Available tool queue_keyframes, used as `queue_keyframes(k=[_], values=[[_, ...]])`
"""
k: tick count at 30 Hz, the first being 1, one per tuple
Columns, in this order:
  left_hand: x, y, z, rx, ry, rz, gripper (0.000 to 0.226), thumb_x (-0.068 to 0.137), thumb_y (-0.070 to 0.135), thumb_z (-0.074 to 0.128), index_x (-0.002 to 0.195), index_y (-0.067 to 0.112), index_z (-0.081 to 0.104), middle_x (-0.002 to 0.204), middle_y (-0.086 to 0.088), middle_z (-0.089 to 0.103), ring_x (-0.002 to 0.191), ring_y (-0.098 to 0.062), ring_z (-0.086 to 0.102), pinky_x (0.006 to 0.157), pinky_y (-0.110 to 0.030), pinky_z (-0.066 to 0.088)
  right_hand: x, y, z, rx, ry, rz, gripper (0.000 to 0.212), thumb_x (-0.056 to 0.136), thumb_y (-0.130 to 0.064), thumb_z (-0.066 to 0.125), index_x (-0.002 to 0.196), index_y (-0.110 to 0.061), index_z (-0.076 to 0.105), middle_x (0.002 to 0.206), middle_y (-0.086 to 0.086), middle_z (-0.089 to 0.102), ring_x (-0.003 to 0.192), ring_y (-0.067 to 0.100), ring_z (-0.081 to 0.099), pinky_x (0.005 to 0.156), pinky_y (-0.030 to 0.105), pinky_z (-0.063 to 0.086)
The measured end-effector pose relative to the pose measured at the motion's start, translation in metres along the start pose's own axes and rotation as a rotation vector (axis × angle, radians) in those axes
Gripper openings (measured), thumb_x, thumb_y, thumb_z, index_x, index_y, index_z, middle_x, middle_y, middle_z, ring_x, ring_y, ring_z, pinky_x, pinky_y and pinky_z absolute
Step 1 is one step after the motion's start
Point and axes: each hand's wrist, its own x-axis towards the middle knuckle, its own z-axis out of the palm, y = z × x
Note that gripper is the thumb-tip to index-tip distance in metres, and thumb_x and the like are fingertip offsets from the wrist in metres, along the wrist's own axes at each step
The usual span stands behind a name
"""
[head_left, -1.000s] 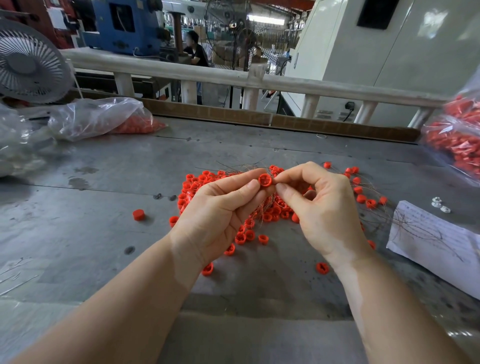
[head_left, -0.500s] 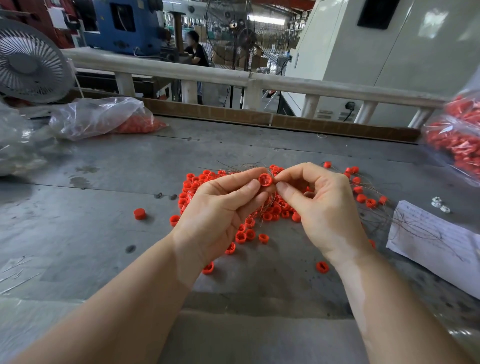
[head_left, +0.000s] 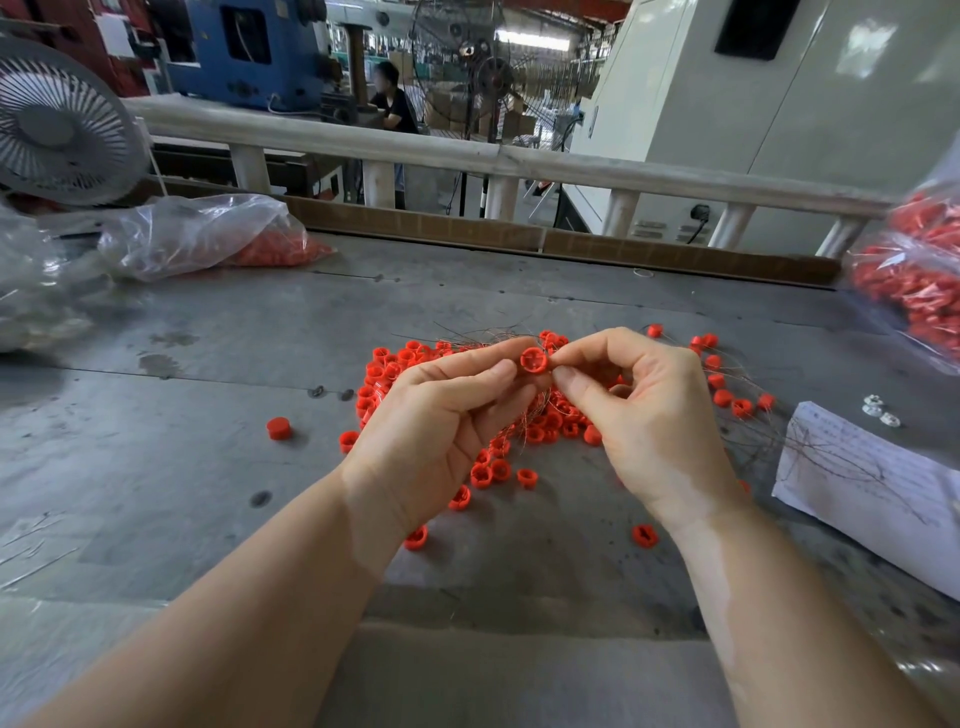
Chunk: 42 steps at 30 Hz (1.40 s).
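- While both hands hover just above the heap of red caps (head_left: 395, 364), a single red cap (head_left: 534, 360) is held between them, over the heap's far middle, with its open, cross-ribbed side facing the camera.
- The left hand (head_left: 441, 415) grips this red cap from the left, thumb on top and forefinger curled beneath it; its other fingers are curled in below.
- The right hand (head_left: 649, 415) pinches at the cap's right rim with thumb tip and forefinger tip pressed together; whether a wire end sits in that pinch is too small to tell.
- Thin wires (head_left: 478, 332) lie tangled through the heap's far side, and a few strands hang below the left hand's fingers.
- The heap rests on a grey table (head_left: 156, 467), with loose caps strewn round its near edge.
- A lone cap (head_left: 278, 428) stands closed side up, well to the left of the heap.
- Another stray cap (head_left: 644, 535) lies nearer than the heap, just beside the right wrist.
- A paper sheet (head_left: 872, 493) lies right of the heap, with more wires across it and small white parts (head_left: 878, 410) just beyond it.
- A clear bag (head_left: 208, 234) with red pieces in it lies far left beyond the heap, below a fan (head_left: 57, 124).
- A fuller bag (head_left: 919, 291) of red pieces sits far right of the heap.
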Motion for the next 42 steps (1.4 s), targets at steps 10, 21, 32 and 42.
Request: queue_keyframes(k=[10,21,32,42], values=[[0.0005,-0.0011,0.0007,0.013,0.02,0.006,0.023,0.071,0.001,0.056,0.083,0.006,0.075,0.082,-0.009,0.073,0.074,-0.011,0.071,0.066,-0.015,0.055,0.0003,0.0012,-0.0009,0.005,0.015,0.006,0.023,0.078,-0.003,0.073,0.073,-0.025,0.069,0.062,-0.02,0.063,0.056,-0.001,0.056,0.054,0.011,0.044],[-0.0001,-0.0029,0.0013,0.043,-0.001,0.048,0.022,0.066,0.006,0.059,0.078,0.009,0.077,0.082,-0.006,0.074,0.076,-0.009,0.07,0.064,-0.013,0.054,-0.0007,0.0007,-0.0005,0.016,0.022,0.039,0.02,0.079,-0.005,0.072,0.073,-0.024,0.069,0.065,-0.016,0.066,0.059,0.001,0.058,0.054,0.013,0.045],[-0.0003,-0.0023,0.0006,0.048,-0.011,0.059,0.022,0.069,0.002,0.058,0.08,0.007,0.076,0.081,-0.009,0.074,0.075,-0.012,0.071,0.064,-0.014,0.055,-0.0004,-0.0015,-0.002,0.044,0.011,0.054,0.02,0.079,-0.004,0.072,0.073,-0.022,0.07,0.068,-0.011,0.068,0.061,0.001,0.059,0.055,0.016,0.046],[-0.0006,-0.0024,-0.0003,0.041,-0.055,0.046,0.023,0.067,0.005,0.059,0.079,0.012,0.077,0.08,-0.006,0.074,0.075,-0.012,0.071,0.065,-0.015,0.055,-0.0001,-0.0009,-0.0034,0.069,-0.032,0.074,0.023,0.081,-0.005,0.07,0.073,-0.027,0.069,0.07,-0.011,0.069,0.064,0.001,0.059,0.057,0.019,0.045]])
